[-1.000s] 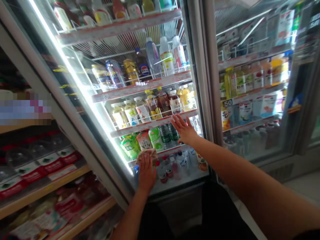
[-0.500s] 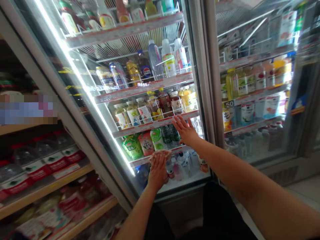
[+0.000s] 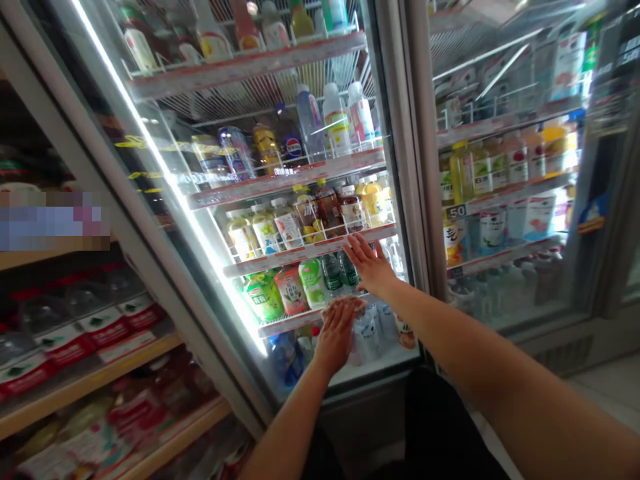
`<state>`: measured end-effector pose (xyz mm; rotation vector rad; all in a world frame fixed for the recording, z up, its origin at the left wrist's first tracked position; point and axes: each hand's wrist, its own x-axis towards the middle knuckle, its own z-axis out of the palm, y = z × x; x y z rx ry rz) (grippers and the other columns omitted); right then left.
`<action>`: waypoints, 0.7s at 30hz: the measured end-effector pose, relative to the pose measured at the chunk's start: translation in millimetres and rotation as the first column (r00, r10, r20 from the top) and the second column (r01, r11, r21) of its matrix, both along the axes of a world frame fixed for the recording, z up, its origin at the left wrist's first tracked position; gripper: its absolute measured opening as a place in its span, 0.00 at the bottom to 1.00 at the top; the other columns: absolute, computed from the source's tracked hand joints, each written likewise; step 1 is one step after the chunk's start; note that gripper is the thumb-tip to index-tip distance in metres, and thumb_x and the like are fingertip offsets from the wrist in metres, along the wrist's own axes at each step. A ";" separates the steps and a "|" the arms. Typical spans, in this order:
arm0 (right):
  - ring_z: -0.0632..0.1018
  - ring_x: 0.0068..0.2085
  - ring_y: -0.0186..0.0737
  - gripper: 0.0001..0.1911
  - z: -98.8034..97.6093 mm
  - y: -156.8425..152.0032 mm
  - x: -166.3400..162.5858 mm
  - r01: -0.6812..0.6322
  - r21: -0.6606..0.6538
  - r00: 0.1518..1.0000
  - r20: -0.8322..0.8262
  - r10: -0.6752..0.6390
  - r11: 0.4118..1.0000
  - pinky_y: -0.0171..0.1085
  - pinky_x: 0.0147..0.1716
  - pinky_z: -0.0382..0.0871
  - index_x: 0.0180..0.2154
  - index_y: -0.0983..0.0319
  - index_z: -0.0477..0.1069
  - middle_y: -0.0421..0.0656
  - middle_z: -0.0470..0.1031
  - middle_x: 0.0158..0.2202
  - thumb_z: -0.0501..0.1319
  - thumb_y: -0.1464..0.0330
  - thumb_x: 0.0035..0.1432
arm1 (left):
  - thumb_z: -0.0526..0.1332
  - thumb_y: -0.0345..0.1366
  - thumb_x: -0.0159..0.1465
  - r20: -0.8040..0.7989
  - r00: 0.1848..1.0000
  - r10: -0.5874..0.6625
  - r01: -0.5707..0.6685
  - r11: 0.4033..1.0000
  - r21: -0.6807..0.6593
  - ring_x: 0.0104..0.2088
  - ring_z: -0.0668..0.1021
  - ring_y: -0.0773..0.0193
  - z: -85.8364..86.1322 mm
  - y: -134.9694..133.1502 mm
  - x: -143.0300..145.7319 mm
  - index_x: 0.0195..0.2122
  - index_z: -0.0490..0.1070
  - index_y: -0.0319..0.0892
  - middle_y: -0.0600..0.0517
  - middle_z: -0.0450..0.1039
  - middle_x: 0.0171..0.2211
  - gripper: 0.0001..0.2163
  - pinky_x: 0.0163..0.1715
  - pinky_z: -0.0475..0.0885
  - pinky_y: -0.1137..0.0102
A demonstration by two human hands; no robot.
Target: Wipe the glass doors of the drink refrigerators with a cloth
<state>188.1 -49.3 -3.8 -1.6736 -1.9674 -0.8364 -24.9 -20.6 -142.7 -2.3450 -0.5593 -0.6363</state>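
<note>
My left hand [image 3: 336,339] presses flat, fingers stretched out, on a crumpled brownish cloth [image 3: 345,305] against the lower part of the glass cooler door [image 3: 210,220]. The cloth shows above my fingertips. My right hand [image 3: 369,265] lies open and flat on the same glass, a little higher and to the right, near the door's right frame. Behind the glass stand rows of drink bottles [image 3: 295,223] on wire shelves.
A second glass cooler door [image 3: 505,167] with more drinks is on the right. Wooden shelves [image 3: 90,377] with packaged goods run along the left. A bright light strip [image 3: 165,173] runs down the cooler's left edge. Floor tiles [image 3: 610,387] show at the lower right.
My left hand has slid the cloth to the right across the lower glass. My right hand has stayed in place on the glass.
</note>
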 end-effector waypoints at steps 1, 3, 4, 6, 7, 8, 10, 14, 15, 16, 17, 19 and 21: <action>0.31 0.72 0.53 0.72 -0.3 0.3 0.0 -0.002 0.007 1.000 0.001 0.002 1.000 0.62 0.68 0.35 0.71 0.62 0.30 0.48 0.26 0.73 0.78 0.64 0.39 | 0.53 0.28 0.64 -0.001 1.000 0.001 -0.001 1.000 -0.014 0.72 0.44 0.55 0.3 -0.2 3.0 0.69 0.50 0.37 0.49 0.49 0.71 0.31 0.70 0.48 0.57; 0.30 0.72 0.52 0.73 -1.2 1.1 0.1 -0.001 0.019 1.000 -0.001 0.001 1.000 0.62 0.68 0.35 0.71 0.62 0.30 0.49 0.26 0.73 0.78 0.64 0.38 | 0.53 0.28 0.63 -0.017 1.000 -0.015 0.014 0.999 -0.030 0.72 0.44 0.55 -0.7 -0.4 9.4 0.69 0.50 0.37 0.49 0.48 0.71 0.32 0.70 0.48 0.56; 0.30 0.72 0.52 0.73 -1.7 1.5 0.2 0.000 0.024 1.000 -0.002 0.000 1.000 0.62 0.68 0.34 0.71 0.61 0.30 0.49 0.27 0.73 0.78 0.64 0.38 | 0.53 0.29 0.63 -0.038 0.999 -0.034 0.032 0.999 -0.034 0.72 0.43 0.54 -1.9 -0.4 12.7 0.69 0.51 0.38 0.49 0.48 0.71 0.31 0.70 0.48 0.56; 0.30 0.72 0.52 0.73 -2.2 1.8 0.3 0.000 0.022 1.000 -0.005 0.000 1.000 0.63 0.68 0.34 0.71 0.62 0.30 0.49 0.27 0.73 0.78 0.64 0.38 | 0.54 0.30 0.63 -0.087 0.993 -0.076 0.073 0.997 -0.034 0.72 0.43 0.54 -4.7 0.1 19.7 0.68 0.53 0.38 0.49 0.47 0.71 0.30 0.70 0.48 0.56; 0.31 0.72 0.53 0.73 -2.2 1.6 0.3 -0.001 0.018 1.000 -0.006 0.001 1.000 0.63 0.68 0.35 0.71 0.62 0.30 0.49 0.27 0.73 0.78 0.64 0.38 | 0.54 0.30 0.63 -0.106 0.990 -0.090 0.087 0.996 -0.030 0.72 0.44 0.54 -5.6 0.5 23.5 0.68 0.54 0.38 0.49 0.47 0.71 0.30 0.70 0.47 0.56; 0.31 0.72 0.53 0.72 -2.0 1.4 0.3 -0.004 0.016 1.000 -0.005 0.004 1.000 0.63 0.67 0.35 0.71 0.62 0.31 0.49 0.27 0.73 0.78 0.64 0.38 | 0.54 0.29 0.63 -0.115 0.989 -0.096 0.095 0.995 -0.022 0.72 0.44 0.55 -5.9 0.9 27.2 0.68 0.54 0.38 0.49 0.47 0.71 0.29 0.70 0.47 0.56; 0.32 0.72 0.53 0.71 -1.6 0.6 0.4 -0.008 0.011 1.000 -0.004 0.009 1.000 0.63 0.68 0.35 0.71 0.62 0.31 0.50 0.27 0.73 0.78 0.65 0.39 | 0.53 0.29 0.65 -0.112 0.989 -0.099 0.100 0.995 0.003 0.72 0.46 0.55 -5.0 1.8 34.0 0.68 0.54 0.38 0.49 0.48 0.71 0.29 0.70 0.47 0.57; 0.32 0.72 0.52 0.70 -1.6 -0.1 0.1 -0.002 0.018 1.000 -0.006 0.002 1.000 0.62 0.68 0.36 0.72 0.62 0.32 0.50 0.27 0.73 0.77 0.65 0.40 | 0.53 0.30 0.67 -0.121 0.987 -0.101 0.108 0.993 0.055 0.71 0.51 0.57 -3.0 4.2 36.1 0.66 0.57 0.40 0.49 0.52 0.70 0.26 0.69 0.50 0.57; 0.32 0.72 0.52 0.70 -1.8 0.0 0.0 0.001 0.025 1.000 -0.007 -0.001 1.000 0.62 0.68 0.35 0.72 0.62 0.32 0.50 0.27 0.73 0.77 0.65 0.40 | 0.54 0.30 0.67 -0.136 0.986 -0.095 0.105 0.993 0.063 0.71 0.52 0.57 -2.9 5.4 32.9 0.66 0.58 0.41 0.49 0.53 0.70 0.25 0.69 0.51 0.57; 0.31 0.72 0.52 0.70 -2.1 0.2 -0.1 0.001 0.033 1.000 -0.007 -0.001 0.999 0.62 0.68 0.35 0.72 0.62 0.32 0.50 0.27 0.73 0.77 0.65 0.40 | 0.54 0.30 0.66 -0.151 0.985 -0.087 0.099 0.993 0.070 0.71 0.53 0.57 -2.7 6.9 28.2 0.66 0.58 0.41 0.49 0.53 0.69 0.25 0.69 0.52 0.57; 0.31 0.72 0.52 0.70 -2.3 0.3 -0.2 0.000 0.041 1.000 -0.006 0.000 0.999 0.62 0.68 0.36 0.72 0.62 0.32 0.50 0.28 0.73 0.77 0.65 0.40 | 0.54 0.30 0.66 -0.160 0.984 -0.078 0.092 0.993 0.080 0.70 0.53 0.58 -1.8 8.9 22.3 0.66 0.58 0.41 0.49 0.54 0.69 0.26 0.69 0.53 0.57; 0.30 0.72 0.52 0.70 -2.6 0.4 -0.2 -0.003 0.041 1.000 -0.004 0.003 0.999 0.62 0.68 0.36 0.72 0.62 0.33 0.50 0.28 0.73 0.77 0.65 0.40 | 0.54 0.30 0.66 -0.147 0.987 -0.061 0.079 0.990 0.117 0.70 0.54 0.58 2.5 13.6 8.4 0.66 0.59 0.41 0.50 0.55 0.69 0.26 0.69 0.54 0.57; 0.30 0.72 0.51 0.69 -2.5 0.2 0.0 -0.008 0.027 1.000 -0.002 0.008 1.000 0.63 0.68 0.36 0.72 0.62 0.33 0.50 0.28 0.73 0.77 0.65 0.40 | 0.54 0.29 0.66 -0.100 0.994 -0.039 0.055 0.984 0.168 0.70 0.55 0.57 10.3 18.3 -5.7 0.65 0.60 0.42 0.51 0.55 0.69 0.25 0.68 0.55 0.58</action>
